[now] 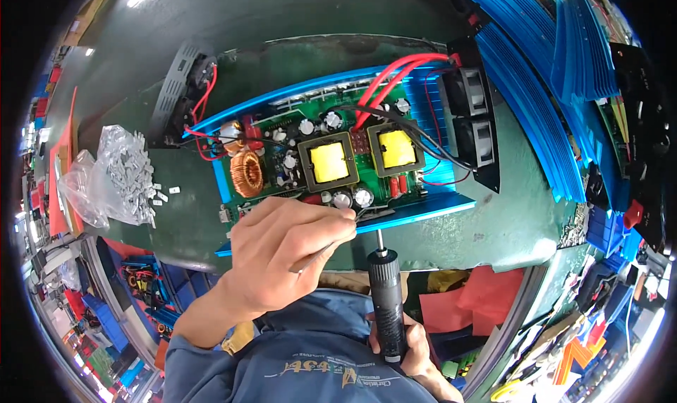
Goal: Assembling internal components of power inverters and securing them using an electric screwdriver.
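My left hand is closed on metal tweezers, held over the near edge of a green circuit board. The tweezers' tips reach in beside the near wall, partly hidden by my fingers. The board sits in an open blue aluminium case and carries two yellow-topped transformers and a copper coil. My right hand grips the lower part of a black electric screwdriver. It points away from me, its shaft meeting the outside of the near case wall. A screw at its tip cannot be made out.
Left of the case lies a clear bag spilling small grey-white pieces. A grey end panel and a black panel with two fans are joined to the case by wires. Blue aluminium profiles are stacked at right on the green bench.
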`<state>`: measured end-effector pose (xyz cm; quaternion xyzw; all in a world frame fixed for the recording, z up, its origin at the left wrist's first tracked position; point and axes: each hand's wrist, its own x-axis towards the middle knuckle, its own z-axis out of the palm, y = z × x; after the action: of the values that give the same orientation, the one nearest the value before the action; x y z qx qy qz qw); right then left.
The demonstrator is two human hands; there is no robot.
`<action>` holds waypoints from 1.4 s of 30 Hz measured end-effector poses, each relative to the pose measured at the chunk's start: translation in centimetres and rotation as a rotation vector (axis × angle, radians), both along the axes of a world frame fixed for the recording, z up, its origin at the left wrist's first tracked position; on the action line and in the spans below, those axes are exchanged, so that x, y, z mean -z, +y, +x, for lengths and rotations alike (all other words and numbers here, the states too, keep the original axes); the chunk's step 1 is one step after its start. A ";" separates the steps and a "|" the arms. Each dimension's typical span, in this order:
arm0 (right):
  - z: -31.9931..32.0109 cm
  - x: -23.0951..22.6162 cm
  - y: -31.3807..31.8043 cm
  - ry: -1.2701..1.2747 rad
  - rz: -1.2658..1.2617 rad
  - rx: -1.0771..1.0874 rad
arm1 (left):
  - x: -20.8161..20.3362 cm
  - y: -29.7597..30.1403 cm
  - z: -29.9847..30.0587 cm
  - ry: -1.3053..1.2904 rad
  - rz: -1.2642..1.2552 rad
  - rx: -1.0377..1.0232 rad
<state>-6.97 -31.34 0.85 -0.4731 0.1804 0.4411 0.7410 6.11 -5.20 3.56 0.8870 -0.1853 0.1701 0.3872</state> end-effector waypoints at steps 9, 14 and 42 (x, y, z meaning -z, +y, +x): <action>0.6 -0.8 -0.5 -0.012 -0.028 -0.058 | -3.4 0.4 -0.8 0.111 -0.391 -0.013; 0.9 -1.3 0.4 -0.024 -0.190 -0.121 | -5.5 0.6 -0.1 0.138 0.277 0.006; 0.3 -0.4 0.4 -0.069 -0.143 -0.047 | -5.8 -2.3 1.5 0.247 0.786 0.272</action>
<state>-6.64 -30.97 1.23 -0.5437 0.1747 0.4281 0.7004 7.58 -7.45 9.36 0.9483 -0.3034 -0.0734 0.0583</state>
